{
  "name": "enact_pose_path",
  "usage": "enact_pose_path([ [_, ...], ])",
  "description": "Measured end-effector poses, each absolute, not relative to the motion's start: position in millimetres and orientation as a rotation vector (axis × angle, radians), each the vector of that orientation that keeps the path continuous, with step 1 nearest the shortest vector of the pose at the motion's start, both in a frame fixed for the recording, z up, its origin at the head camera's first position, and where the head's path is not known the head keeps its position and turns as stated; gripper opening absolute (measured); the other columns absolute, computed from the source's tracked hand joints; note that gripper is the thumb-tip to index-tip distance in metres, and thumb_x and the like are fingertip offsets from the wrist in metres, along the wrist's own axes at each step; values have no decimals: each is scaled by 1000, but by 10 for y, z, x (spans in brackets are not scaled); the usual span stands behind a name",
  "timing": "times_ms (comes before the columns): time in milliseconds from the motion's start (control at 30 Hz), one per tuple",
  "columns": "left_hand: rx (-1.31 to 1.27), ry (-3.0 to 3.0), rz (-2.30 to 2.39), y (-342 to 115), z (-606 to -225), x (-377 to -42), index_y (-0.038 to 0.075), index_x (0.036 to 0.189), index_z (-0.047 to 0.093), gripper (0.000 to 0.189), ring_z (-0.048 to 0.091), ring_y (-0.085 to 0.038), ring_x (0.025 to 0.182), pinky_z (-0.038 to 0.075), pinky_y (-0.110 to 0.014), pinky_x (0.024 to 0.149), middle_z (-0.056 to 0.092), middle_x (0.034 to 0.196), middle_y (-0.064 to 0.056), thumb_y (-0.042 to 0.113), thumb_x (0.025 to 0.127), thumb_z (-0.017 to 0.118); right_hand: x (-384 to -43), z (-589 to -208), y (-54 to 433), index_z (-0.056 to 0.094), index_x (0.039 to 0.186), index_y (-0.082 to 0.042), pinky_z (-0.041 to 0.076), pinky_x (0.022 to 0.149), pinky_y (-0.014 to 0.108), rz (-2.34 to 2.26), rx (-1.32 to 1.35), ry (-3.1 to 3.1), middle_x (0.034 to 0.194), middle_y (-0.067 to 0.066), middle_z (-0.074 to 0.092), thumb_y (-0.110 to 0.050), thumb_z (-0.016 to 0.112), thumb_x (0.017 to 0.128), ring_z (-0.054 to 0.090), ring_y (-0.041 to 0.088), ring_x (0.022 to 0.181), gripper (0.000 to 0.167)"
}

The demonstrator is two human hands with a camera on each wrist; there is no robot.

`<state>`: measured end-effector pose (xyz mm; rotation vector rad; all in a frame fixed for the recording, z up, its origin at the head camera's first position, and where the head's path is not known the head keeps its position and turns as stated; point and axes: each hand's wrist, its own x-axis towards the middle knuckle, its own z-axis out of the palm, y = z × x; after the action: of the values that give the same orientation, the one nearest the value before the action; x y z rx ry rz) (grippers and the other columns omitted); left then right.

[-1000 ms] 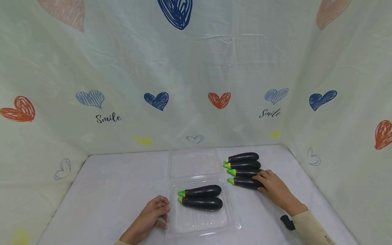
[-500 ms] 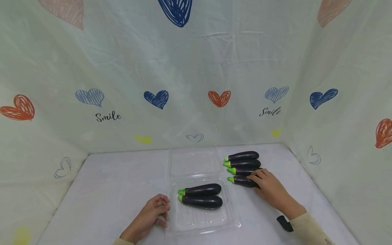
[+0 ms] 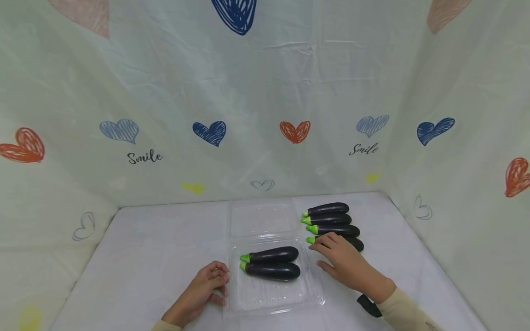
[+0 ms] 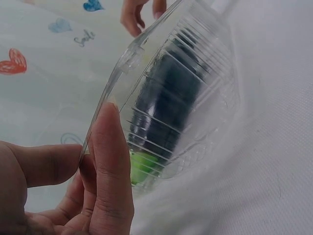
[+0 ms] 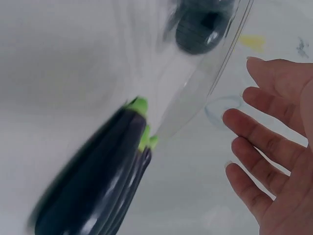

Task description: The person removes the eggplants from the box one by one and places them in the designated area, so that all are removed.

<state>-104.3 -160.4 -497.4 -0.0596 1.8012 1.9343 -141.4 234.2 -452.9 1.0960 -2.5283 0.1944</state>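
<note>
A clear plastic clamshell box (image 3: 265, 296) lies open on the table, with two dark eggplants (image 3: 271, 271) side by side in its base. My left hand (image 3: 203, 289) is at the box's left edge; in the left wrist view its thumb and finger (image 4: 111, 156) pinch the thin rim. Several more eggplants (image 3: 331, 219) lie in a row to the right of the box, green stems pointing left. In front of the nearest one, partly hiding it in the head view, is my right hand (image 3: 348, 266). The right wrist view shows its fingers (image 5: 266, 139) spread and loosely bent, holding nothing.
The box's lid (image 3: 262, 220) lies folded back behind the base. A small black object (image 3: 368, 305) rests near the right sleeve. White cloth covers the table (image 3: 165, 248), and a heart-printed curtain (image 3: 256, 92) closes off the back and sides.
My right hand has left the nearest eggplant's rounded end and moved left towards the box, fingers apart. The left hand keeps its place. The black object appears shifted slightly left and nearer.
</note>
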Motion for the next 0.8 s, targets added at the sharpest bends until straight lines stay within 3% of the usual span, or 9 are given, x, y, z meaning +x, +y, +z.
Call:
enact_pose_path([
  [400, -42, 1792, 1937, -1616, -4962, -1043, 4, 116, 50, 15, 62, -15, 76, 62, -29, 60, 59, 90, 0, 6, 104, 59, -1321, -4476, 1997, 72, 125, -15, 58, 97, 38, 177, 1236, -2631, 119, -2, 67, -23, 89, 87, 62, 19, 112, 43],
  [800, -20, 1780, 1940, -1617, -4971, -1053, 4, 117, 49, 15, 62, -14, 75, 61, -29, 60, 58, 91, 0, 5, 104, 57, -1319, -4502, 1848, 69, 130, -12, 57, 99, 36, 174, 1325, -2691, 122, 0, 67, -27, 86, 90, 62, 19, 116, 46],
])
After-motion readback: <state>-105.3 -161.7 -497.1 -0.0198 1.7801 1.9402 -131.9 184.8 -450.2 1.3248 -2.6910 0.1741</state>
